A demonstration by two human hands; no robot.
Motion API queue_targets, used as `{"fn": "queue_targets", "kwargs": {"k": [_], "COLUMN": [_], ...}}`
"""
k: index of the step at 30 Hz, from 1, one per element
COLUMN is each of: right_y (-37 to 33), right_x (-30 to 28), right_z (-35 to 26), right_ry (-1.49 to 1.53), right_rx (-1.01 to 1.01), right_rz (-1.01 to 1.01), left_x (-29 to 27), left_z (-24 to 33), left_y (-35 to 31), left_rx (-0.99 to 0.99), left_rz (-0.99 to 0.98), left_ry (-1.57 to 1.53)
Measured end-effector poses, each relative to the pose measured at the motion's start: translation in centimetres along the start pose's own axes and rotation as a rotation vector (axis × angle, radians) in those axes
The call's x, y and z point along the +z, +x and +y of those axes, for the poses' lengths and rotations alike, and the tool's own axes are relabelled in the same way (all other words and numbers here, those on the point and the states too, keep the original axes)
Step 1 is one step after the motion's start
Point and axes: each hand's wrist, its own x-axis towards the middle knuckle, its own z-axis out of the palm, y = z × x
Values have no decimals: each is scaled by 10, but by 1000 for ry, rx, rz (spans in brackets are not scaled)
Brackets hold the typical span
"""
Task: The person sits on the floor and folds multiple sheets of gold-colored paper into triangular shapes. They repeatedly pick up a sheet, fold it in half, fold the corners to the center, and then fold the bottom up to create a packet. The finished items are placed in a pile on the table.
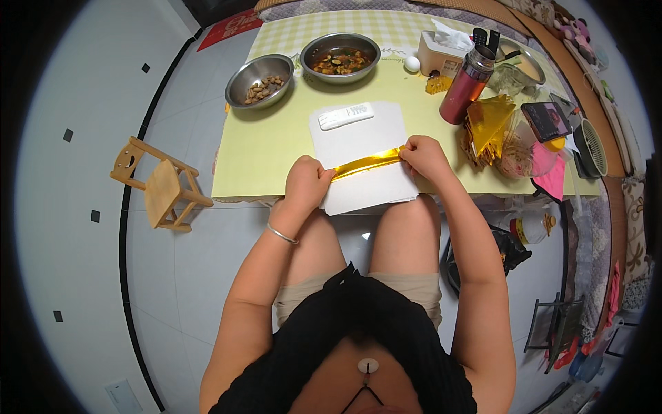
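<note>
A narrow strip of shiny gold foil paper is stretched between my two hands. My left hand pinches its left end, and my right hand pinches the right end, slightly higher. Beneath the strip lies a white sheet of card or board, reaching just past the table's near edge over my knees. On the far part of that sheet rests a slim white remote control. Folded gold foil pieces are heaped to the right of my right hand, apart from it.
Two metal bowls, one with nuts and one with food in red liquid, stand at the far left. A red thermos, a tissue box and a propped phone crowd the right. A small wooden chair stands left.
</note>
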Motion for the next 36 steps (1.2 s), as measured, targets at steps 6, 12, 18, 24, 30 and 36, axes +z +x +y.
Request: {"fn": "queue_targets", "kwargs": {"k": [6, 12, 18, 24, 30, 36], "right_y": [-2, -3, -2, -28, -39, -55], "right_x": [1, 1, 3, 16, 55, 44], "right_z": [-2, -3, -2, -29, 4, 12], "right_ry": [-54, -58, -125, -682, -738, -732], "right_rx": [3, 6, 13, -264, -917, -716], "right_rz": [30, 25, 45, 292, 134, -18], "left_x": [-4, -3, -5, -6, -5, 3], "left_z": [5, 7, 8, 20, 27, 24], "left_y": [-1, -1, -2, 3, 3, -6], "left_rx": [8, 2, 62, 373, 597, 623], "left_rz": [-30, -77, -96, 115, -155, -79], "left_ry": [95, 173, 221, 283, 458, 599]}}
